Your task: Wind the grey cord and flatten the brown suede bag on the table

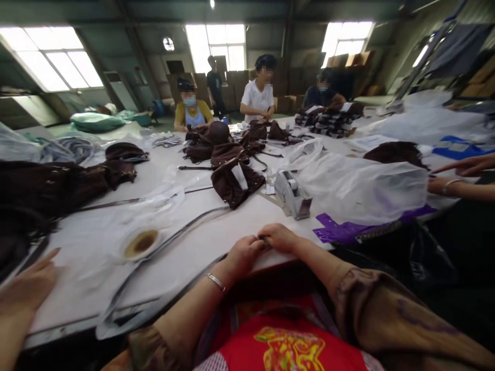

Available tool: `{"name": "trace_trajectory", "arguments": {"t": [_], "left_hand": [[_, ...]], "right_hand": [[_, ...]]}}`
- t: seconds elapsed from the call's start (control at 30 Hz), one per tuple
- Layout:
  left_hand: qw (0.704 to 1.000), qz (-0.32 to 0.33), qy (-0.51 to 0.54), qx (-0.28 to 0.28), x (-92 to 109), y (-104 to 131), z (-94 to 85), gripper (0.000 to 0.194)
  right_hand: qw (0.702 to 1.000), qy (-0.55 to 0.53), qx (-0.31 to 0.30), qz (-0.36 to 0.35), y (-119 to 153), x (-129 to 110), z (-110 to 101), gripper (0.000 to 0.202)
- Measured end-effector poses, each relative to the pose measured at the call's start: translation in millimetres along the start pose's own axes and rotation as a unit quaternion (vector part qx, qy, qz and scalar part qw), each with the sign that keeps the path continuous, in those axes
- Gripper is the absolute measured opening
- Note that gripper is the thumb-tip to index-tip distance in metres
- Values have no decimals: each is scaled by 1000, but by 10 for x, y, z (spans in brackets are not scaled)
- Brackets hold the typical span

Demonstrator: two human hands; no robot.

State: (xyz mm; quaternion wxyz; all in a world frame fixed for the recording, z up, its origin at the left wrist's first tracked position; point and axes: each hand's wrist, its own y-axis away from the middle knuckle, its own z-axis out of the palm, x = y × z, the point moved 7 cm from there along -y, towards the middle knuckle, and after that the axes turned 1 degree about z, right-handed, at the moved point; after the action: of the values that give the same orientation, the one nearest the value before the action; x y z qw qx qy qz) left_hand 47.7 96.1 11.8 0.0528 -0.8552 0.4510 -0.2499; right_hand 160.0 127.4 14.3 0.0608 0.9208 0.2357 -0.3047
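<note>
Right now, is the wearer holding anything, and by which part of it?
Can't be told: the left hand and right hand meet by the near edge of the table; anything between them is too small and blurred to identify.

Dim hall, glaring windows [215,41], soft blur, stretched edges

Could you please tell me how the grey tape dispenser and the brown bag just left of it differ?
The tape dispenser is grey and looks rigid; the brown bag looks soft and creased. The tape dispenser stands upright, while the brown bag lies slumped with a white slip on it. Both rest on the white table.
</note>
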Motion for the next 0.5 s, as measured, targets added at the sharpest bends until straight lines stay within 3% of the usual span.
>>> {"name": "trace_trajectory", "arguments": {"t": [0.2, 0.4, 0.5], "left_hand": [[997, -61, -1, 54, -76, 39, -79, 7], [996, -54, -70, 6, -77, -24, -130, 20], [997, -28, -66, -10, -182, -52, -87, 26]], "right_hand": [[999, -10, 4, -49, 46, -21, -12, 28], [997, 61, -17, -55, 3, -109, -68, 19], [991, 112, -35, -59, -65, -82, -41, 19]]}}
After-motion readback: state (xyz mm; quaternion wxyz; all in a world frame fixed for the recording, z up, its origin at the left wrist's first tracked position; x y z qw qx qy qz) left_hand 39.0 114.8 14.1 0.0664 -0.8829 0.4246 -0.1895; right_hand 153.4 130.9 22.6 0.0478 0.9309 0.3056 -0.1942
